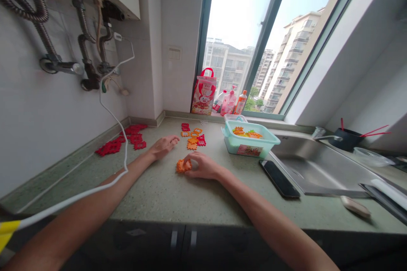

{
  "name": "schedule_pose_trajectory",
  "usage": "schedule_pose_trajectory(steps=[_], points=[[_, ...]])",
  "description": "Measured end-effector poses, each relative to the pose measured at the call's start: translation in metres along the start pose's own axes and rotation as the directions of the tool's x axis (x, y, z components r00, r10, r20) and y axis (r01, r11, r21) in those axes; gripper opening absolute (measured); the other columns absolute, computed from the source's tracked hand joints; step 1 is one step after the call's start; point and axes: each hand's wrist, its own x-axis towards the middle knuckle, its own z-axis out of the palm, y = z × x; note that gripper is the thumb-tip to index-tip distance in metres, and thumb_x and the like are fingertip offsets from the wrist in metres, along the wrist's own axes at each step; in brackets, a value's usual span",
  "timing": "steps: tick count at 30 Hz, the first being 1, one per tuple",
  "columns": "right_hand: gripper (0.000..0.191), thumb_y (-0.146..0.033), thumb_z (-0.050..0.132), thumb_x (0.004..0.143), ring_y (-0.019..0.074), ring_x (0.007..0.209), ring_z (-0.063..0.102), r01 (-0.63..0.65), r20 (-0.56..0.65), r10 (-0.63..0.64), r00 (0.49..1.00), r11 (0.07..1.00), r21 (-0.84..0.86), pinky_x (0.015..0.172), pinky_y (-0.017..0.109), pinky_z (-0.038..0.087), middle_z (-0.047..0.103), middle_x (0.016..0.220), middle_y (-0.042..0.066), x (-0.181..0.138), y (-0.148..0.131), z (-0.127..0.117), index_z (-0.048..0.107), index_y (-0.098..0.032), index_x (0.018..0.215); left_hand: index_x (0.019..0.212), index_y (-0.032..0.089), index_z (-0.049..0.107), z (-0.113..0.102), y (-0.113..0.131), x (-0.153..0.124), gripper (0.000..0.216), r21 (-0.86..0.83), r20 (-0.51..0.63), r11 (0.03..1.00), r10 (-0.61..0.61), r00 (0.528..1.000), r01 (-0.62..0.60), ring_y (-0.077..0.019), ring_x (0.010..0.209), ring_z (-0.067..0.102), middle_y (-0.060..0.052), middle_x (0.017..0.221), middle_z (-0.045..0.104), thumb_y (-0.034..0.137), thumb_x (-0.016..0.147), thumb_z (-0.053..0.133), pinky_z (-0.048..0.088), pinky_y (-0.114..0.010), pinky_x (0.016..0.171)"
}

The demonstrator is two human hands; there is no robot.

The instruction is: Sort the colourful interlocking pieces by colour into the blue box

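My right hand (pixel 203 166) rests on the green counter (pixel 165 190) with its fingers curled round a small orange piece assembly (pixel 182 165). My left hand (pixel 163 146) lies flat on the counter just to the left, fingers stretched toward a scatter of orange and red flat pieces (pixel 193 136). It holds nothing. A heap of red pieces (pixel 122 142) lies further left by the wall. A mint plastic box (pixel 248 139) with more orange pieces inside stands to the right of the scatter.
A black phone (pixel 279 178) lies beside the steel sink (pixel 321 169). A white cable (pixel 111 135) hangs from the wall pipes across my left arm. Bottles (pixel 233 102) and a red bag (pixel 204 93) stand on the windowsill.
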Motion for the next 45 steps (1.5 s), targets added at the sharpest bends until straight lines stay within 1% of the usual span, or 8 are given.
schedule_pose_trajectory(steps=[6, 11, 14, 19, 23, 37, 42, 45], points=[[0.033, -0.026, 0.086, 0.073, 0.0206, 0.095, 0.066, 0.017, -0.02, -0.021, 1.0, 0.986, -0.167, 0.09, 0.031, 0.05, 0.073, 0.098, 0.002, 0.002, -0.001, 0.001, 0.069, -0.025, 0.102, 0.147, 0.025, 0.054, 0.014, 0.006, 0.006, 0.053, 0.292, 0.007, 0.949, 0.125, 0.992, -0.121, -0.031, 0.138, 0.051, -0.011, 0.15, 0.055, 0.053, 0.102, 0.046, 0.038, -0.049, 0.118], [0.027, -0.025, 0.078, 0.079, 0.0232, 0.102, 0.066, 0.035, -0.229, -0.143, 0.963, 0.907, -0.42, 0.097, 0.036, 0.046, 0.076, 0.107, 0.004, 0.0, 0.005, -0.044, 0.069, -0.025, 0.104, 0.155, 0.033, 0.047, 0.03, 0.003, 0.041, 0.053, 0.404, 0.035, 0.902, 0.151, 0.988, -0.152, -0.0316, 0.148, 0.041, -0.008, 0.163, 0.043, 0.044, 0.104, 0.044, 0.032, -0.054, 0.122], [0.021, -0.024, 0.071, 0.086, 0.0259, 0.11, 0.063, -0.231, -0.531, -0.116, 0.839, 0.808, -0.542, 0.1, 0.039, 0.042, 0.074, 0.119, 0.007, -0.017, 0.022, -0.09, 0.069, -0.024, 0.107, 0.156, 0.029, 0.046, 0.046, -0.002, 0.076, 0.054, 0.402, 0.043, 0.9, 0.165, 0.985, -0.168, -0.0311, 0.152, 0.036, -0.009, 0.165, 0.041, 0.04, 0.103, 0.044, 0.029, -0.053, 0.124], [0.024, -0.034, 0.065, 0.092, 0.0301, 0.11, 0.06, -0.707, -0.866, -0.035, 0.499, 0.561, -0.431, 0.097, 0.042, 0.038, 0.072, 0.122, 0.011, -0.06, 0.053, -0.145, 0.067, -0.022, 0.112, 0.162, 0.017, 0.035, 0.069, -0.007, 0.125, 0.069, 0.332, 0.163, 0.924, 0.142, 0.976, -0.19, -0.0296, 0.159, 0.024, -0.014, 0.17, 0.03, 0.051, 0.103, 0.038, 0.021, -0.049, 0.129], [0.029, -0.04, 0.063, 0.094, 0.0302, 0.106, 0.059, -0.816, -0.909, 0.021, 0.417, 0.448, -0.365, 0.094, 0.041, 0.034, 0.072, 0.117, 0.01, -0.076, 0.062, -0.157, 0.064, -0.022, 0.116, 0.163, 0.013, 0.032, 0.073, -0.009, 0.137, 0.082, 0.306, 0.333, 0.938, 0.057, 0.941, -0.165, -0.0301, 0.16, 0.021, -0.016, 0.171, 0.025, 0.067, 0.101, 0.031, 0.018, -0.049, 0.129], [0.039, -0.047, 0.065, 0.089, 0.0313, 0.099, 0.06, -0.876, -0.823, 0.346, 0.449, 0.353, -0.329, 0.09, 0.041, 0.035, 0.072, 0.104, 0.012, -0.072, 0.063, -0.15, 0.069, -0.02, 0.116, 0.165, 0.015, 0.03, 0.062, 0.011, 0.066, 0.092, 0.337, 0.347, 0.938, -0.044, 0.937, -0.081, -0.0283, 0.16, 0.022, -0.016, 0.172, 0.025, 0.079, 0.098, 0.023, 0.016, -0.043, 0.13], [0.03, -0.037, 0.07, 0.087, 0.0353, 0.124, 0.054, -0.685, -0.801, 0.09, 0.592, 0.58, -0.441, 0.103, 0.049, 0.04, 0.063, 0.138, 0.015, -0.058, 0.053, -0.137, 0.071, -0.021, 0.112, 0.164, 0.019, 0.033, 0.046, 0.028, 0.015, 0.085, 0.296, 0.321, 0.949, 0.008, 0.947, -0.108, -0.0298, 0.158, 0.027, -0.014, 0.17, 0.029, 0.075, 0.1, 0.032, 0.02, -0.047, 0.129], [0.02, -0.022, 0.064, 0.089, 0.029, 0.122, 0.058, -0.424, -0.661, -0.006, 0.75, 0.763, -0.488, 0.106, 0.046, 0.045, 0.068, 0.133, 0.011, -0.042, 0.046, -0.11, 0.071, -0.022, 0.109, 0.163, 0.022, 0.035, 0.036, 0.039, -0.003, 0.079, 0.23, 0.33, 0.959, 0.087, 0.94, -0.169, -0.0294, 0.157, 0.03, -0.012, 0.169, 0.033, 0.07, 0.101, 0.039, 0.023, -0.047, 0.129]])
